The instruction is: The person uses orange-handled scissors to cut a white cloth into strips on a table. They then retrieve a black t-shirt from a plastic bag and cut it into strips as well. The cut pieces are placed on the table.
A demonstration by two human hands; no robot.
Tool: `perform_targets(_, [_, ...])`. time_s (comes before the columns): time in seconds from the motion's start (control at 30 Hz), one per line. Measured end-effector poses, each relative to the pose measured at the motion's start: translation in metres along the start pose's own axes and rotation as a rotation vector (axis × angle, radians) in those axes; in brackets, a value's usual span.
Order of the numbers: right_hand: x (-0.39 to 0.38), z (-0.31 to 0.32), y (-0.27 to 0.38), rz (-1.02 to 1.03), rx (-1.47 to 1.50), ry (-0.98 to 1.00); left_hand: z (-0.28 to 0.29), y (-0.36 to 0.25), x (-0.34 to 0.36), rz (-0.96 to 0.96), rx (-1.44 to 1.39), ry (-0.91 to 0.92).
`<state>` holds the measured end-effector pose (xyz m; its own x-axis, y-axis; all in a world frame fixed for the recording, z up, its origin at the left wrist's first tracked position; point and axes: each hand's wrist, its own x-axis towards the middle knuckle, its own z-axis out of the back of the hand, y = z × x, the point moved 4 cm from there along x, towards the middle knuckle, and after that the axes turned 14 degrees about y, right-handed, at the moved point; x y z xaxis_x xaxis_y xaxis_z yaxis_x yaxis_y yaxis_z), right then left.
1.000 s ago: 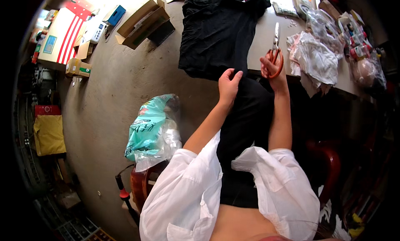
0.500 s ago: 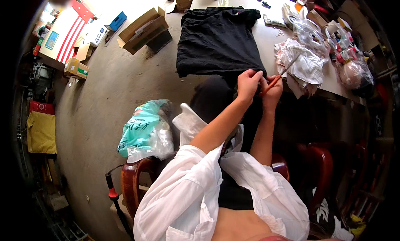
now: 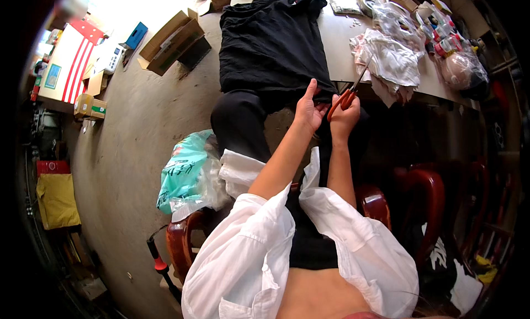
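Nearest to the person, the left hand point(image 3: 308, 110) pinches the hanging hem of the black garment point(image 3: 270, 43), with the thumb stretched up along the cloth. Just beside it, the right hand point(image 3: 343, 116) is closed around the orange handles of the scissors point(image 3: 349, 92), whose blades point up and away toward the near edge of the table point(image 3: 345, 48). The garment lies flat on the table's left part, and its lower end falls over the near edge, down to the person's lap.

The cloth looks soft, light and limp, so I judge it will fold and slip away under the blades unless it is held tight; the best place to hold it seems to be the hem, close beside the scissors. The scissors are stiff and sharp, and the fingers near them need care.

Further along the table, toward its right side, lies a pile of white cloth pieces point(image 3: 393, 59), and beyond it some plastic bags point(image 3: 458, 70) near the far right corner.
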<state>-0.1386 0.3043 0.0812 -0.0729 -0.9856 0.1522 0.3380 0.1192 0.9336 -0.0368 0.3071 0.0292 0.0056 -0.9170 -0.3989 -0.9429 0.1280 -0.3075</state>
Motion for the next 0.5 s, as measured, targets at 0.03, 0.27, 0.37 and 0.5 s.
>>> perform_targets(0.03, [-0.002, 0.001, 0.002, -0.008, -0.002, 0.006, -0.001, 0.001, 0.000, 0.024, 0.010, -0.011])
perform_targets(0.27, [-0.025, 0.002, -0.004, -0.115, 0.268, 0.170, 0.015, 0.003, 0.009, 0.058, 0.048, 0.090])
perform_targets(0.37, [-0.057, 0.004, 0.001, -0.220, 0.673, 0.505, 0.016, 0.003, 0.004, 0.065, 0.063, 0.094])
perform_targets(0.5, [-0.115, 0.000, -0.018, -0.587, 1.024, 0.808, 0.023, 0.003, -0.003, 0.090, 0.037, 0.129])
